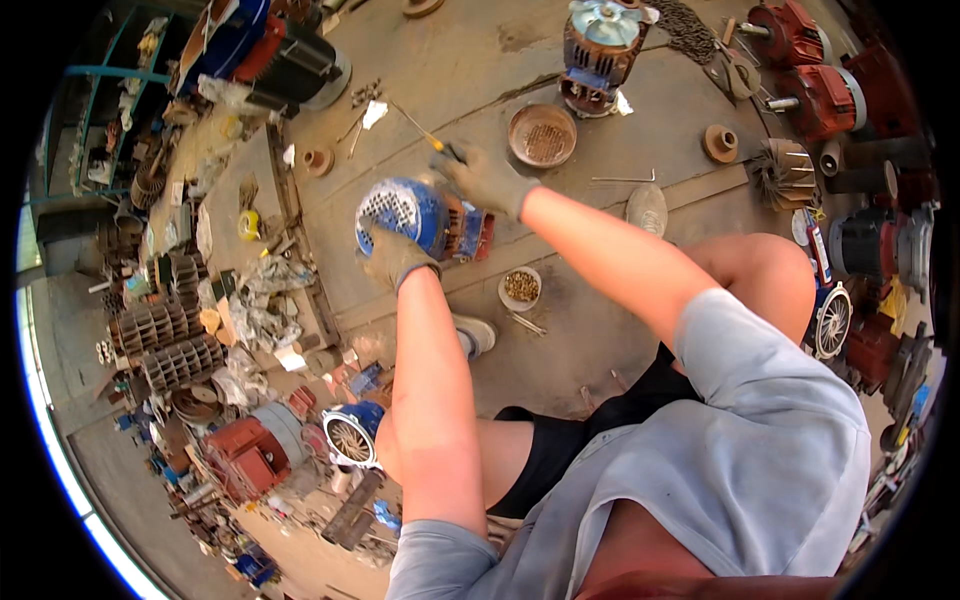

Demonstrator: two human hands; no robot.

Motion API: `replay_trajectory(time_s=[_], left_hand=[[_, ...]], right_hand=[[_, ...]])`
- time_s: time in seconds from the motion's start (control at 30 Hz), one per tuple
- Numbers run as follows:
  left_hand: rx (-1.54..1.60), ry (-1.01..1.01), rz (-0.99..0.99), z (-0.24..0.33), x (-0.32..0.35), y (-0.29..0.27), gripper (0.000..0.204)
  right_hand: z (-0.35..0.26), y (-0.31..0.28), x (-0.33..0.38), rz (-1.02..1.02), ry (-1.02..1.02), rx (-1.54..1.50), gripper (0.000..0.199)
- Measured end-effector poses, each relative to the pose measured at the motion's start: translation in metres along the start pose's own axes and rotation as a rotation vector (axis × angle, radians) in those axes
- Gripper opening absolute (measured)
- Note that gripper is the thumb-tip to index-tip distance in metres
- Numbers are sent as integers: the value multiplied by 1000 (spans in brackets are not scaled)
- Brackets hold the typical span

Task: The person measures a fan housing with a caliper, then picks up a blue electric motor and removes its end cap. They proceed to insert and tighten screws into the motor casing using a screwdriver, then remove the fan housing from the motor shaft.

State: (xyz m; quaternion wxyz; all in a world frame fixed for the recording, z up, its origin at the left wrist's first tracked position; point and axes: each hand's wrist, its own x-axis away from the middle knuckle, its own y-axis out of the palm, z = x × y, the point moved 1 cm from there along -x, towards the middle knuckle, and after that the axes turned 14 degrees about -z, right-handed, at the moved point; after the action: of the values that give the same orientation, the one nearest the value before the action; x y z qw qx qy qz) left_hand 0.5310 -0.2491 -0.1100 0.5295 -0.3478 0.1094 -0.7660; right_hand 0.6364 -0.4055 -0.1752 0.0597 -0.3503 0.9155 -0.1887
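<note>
A blue electric motor [425,215] with a perforated, scuffed fan cover lies on the floor in front of me. My gloved left hand [395,258] grips the near edge of that cover, its fingers partly hidden against it. In my gloved right hand [480,178], just beyond the motor, is a screwdriver [432,139] with a yellow and black handle. Its long thin shaft points away to the far left, clear of the motor. A white bowl of small brass-coloured fasteners [521,288] sits to the near right of the motor.
A round rusty pan [542,136] lies beyond my right hand, with an upright motor with a pale fan [605,50] behind it. Red motors [815,100] line the right. An L-shaped rod [625,179] lies near my shoe [648,209]. Parts and plastic wrap [265,300] clutter the left.
</note>
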Motion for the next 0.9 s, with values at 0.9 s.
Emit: replay_trajectory(time_s=[0.9], left_hand=[[-926, 899, -628, 52, -164, -83, 67]], right_hand=[[-40, 78, 138, -162, 327, -85, 41]])
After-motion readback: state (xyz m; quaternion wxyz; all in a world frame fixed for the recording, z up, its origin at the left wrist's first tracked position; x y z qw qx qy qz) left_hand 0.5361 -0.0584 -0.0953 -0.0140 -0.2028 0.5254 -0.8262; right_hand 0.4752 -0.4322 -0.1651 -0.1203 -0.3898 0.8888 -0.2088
